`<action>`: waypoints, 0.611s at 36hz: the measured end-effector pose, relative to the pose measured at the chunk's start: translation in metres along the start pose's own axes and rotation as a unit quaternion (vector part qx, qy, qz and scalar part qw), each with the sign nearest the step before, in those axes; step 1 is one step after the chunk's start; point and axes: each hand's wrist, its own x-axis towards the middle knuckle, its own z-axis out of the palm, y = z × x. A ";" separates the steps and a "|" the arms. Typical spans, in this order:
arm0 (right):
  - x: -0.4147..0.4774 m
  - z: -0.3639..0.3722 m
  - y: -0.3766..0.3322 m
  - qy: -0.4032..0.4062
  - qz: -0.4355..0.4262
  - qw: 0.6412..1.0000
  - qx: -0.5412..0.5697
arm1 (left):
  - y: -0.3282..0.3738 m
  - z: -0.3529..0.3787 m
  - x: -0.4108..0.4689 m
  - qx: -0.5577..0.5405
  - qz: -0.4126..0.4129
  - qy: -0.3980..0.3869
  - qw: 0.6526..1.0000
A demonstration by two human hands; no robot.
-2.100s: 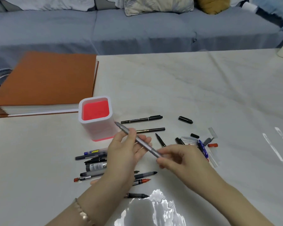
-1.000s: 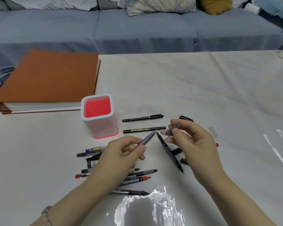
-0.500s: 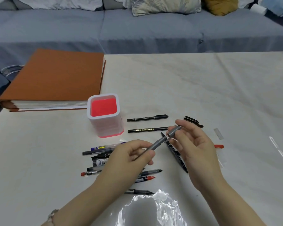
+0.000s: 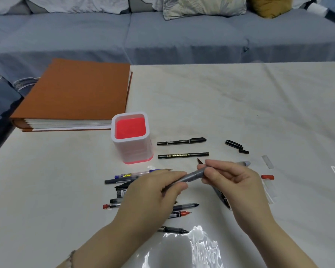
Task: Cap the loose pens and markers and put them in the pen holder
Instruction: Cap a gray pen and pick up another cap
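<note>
The desk (image 4: 240,103) fills the middle and bottom of the frame, with a sofa (image 4: 182,39) behind it across the top. A book (image 4: 75,93) lies on the desk at upper left. The holder (image 4: 132,151) stands just before the book's right near corner. Right of the holder lie two pens (image 4: 181,141), one behind the other, and farther right two caps (image 4: 234,143). At frame centre the left hand (image 4: 149,198) and right hand (image 4: 234,184) meet on one pen (image 4: 193,176), below the two pens. A heap of pens (image 4: 120,180) lies below the holder, partly under the left hand. Three more pens (image 4: 184,206) lie at lower centre between the wrists, and another cap (image 4: 267,177) lies right of the right hand.
</note>
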 end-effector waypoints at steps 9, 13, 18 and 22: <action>-0.010 -0.006 -0.012 -0.013 -0.035 0.999 -0.019 | 0.006 -0.007 -0.001 0.065 0.080 -0.026 0.994; -0.017 -0.018 -0.005 -0.060 -0.013 0.991 -0.116 | 0.009 -0.017 0.005 0.188 0.101 -0.109 0.971; -0.003 -0.024 0.007 -0.141 -0.073 0.928 -0.337 | 0.004 -0.013 0.024 0.235 0.073 -0.127 0.961; 0.020 -0.021 0.004 -0.184 -0.122 0.886 -0.407 | -0.009 -0.011 0.032 0.215 0.049 -0.093 0.971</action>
